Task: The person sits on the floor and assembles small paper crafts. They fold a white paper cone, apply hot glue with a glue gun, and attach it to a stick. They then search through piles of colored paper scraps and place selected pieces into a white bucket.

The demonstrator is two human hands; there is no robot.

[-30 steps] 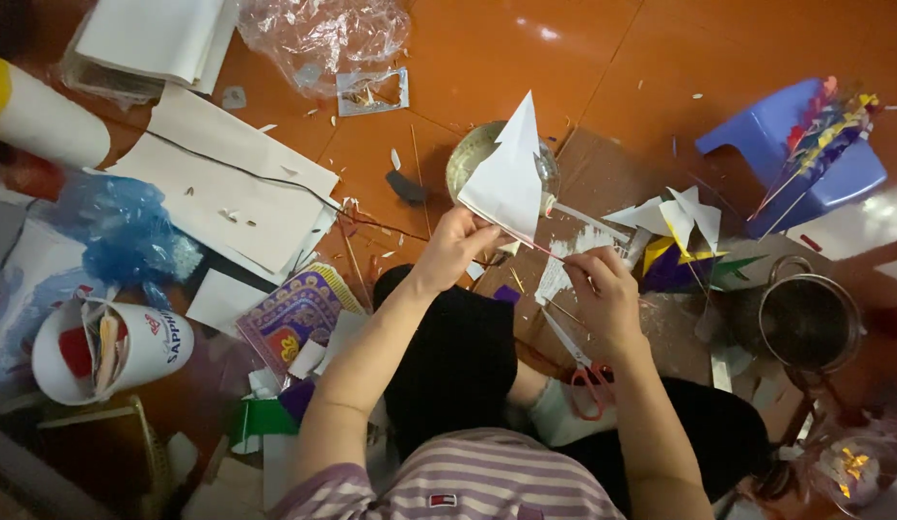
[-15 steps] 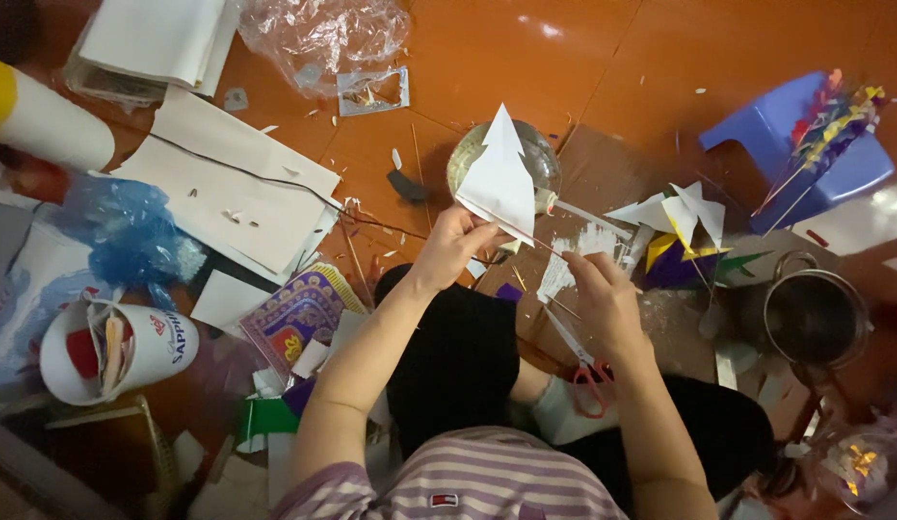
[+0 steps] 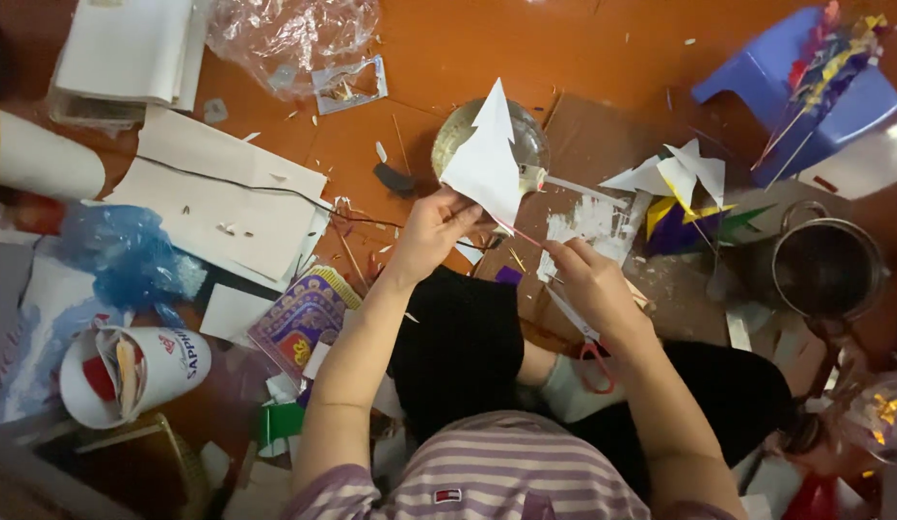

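1. Left hand (image 3: 431, 231) up over the lap, fingers pinched on the lower edge of a white pointed paper cutout (image 3: 487, 164).
2. Cutout stands upright, in front of a round glass bowl (image 3: 535, 144) on the floor.
3. Right hand (image 3: 588, 279) fingers closed around a thin stick (image 3: 524, 234) that runs to the cutout's base.
4. Red-handled scissors (image 3: 595, 364) lie by the knee.

An orange tiled floor (image 3: 487, 48) carries white card sheets (image 3: 227, 207) left of the fingers, flat brown cardboard (image 3: 603, 144) beneath them, a metal pot (image 3: 826, 268) and blue stool (image 3: 795, 91) rightward.
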